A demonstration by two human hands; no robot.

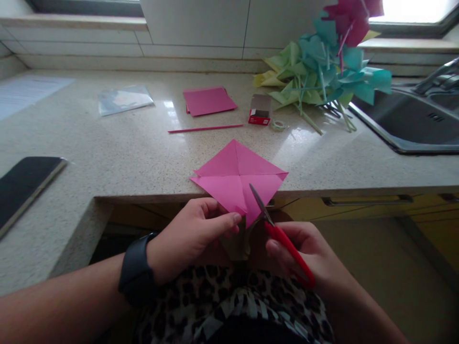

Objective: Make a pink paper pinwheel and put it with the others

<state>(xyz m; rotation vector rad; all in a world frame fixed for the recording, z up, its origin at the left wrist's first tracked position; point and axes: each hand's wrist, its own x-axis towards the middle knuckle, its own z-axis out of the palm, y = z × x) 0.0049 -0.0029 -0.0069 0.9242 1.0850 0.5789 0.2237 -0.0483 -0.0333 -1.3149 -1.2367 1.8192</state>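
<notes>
My left hand (195, 230) pinches the near corner of a creased pink paper square (236, 177) that juts out over the counter's front edge. My right hand (304, 258) grips red-handled scissors (283, 241), and their grey blades lie against the paper's near right flap along a crease. A dark watch sits on my left wrist. Both hands hover just in front of the counter edge, above my patterned clothing.
On the speckled counter (143, 153) lie a pink stick (205, 128), a stack of pink paper (208, 101), a small red box (260, 111), a tape roll (278, 125), a plastic sleeve (124, 99) and a dark phone (25, 184). Paper pinwheels (322, 67) are heaped beside the sink (419, 122).
</notes>
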